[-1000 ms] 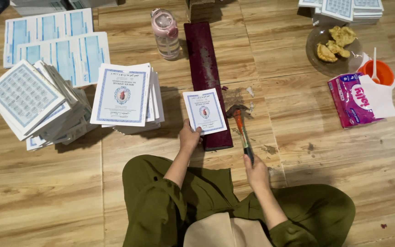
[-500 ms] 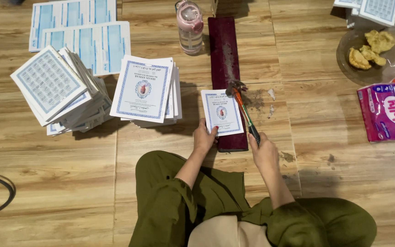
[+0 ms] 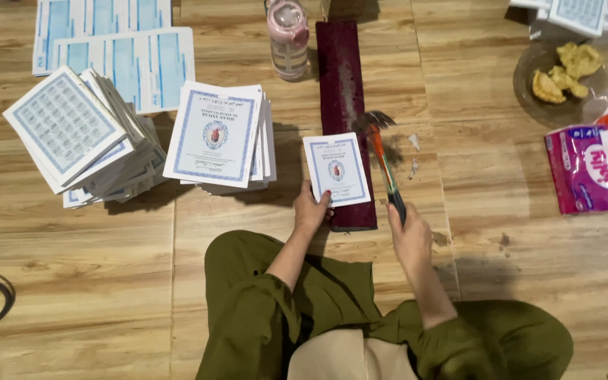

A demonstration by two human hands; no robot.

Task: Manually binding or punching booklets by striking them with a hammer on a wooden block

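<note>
A small white booklet (image 3: 337, 169) with a blue border and a red emblem is laid on the near end of a long dark red block (image 3: 345, 119) on the wooden floor (image 3: 72, 281). Its lower left corner is pinned by the left hand (image 3: 311, 211), fingers pressed together on it. A hammer (image 3: 383, 162) with an orange handle is gripped tightly by the right hand (image 3: 409, 236), its head raised beside the booklet. A stack of like booklets (image 3: 219, 137) is seen to the left, a pink packet (image 3: 585, 169) to the right.
</note>
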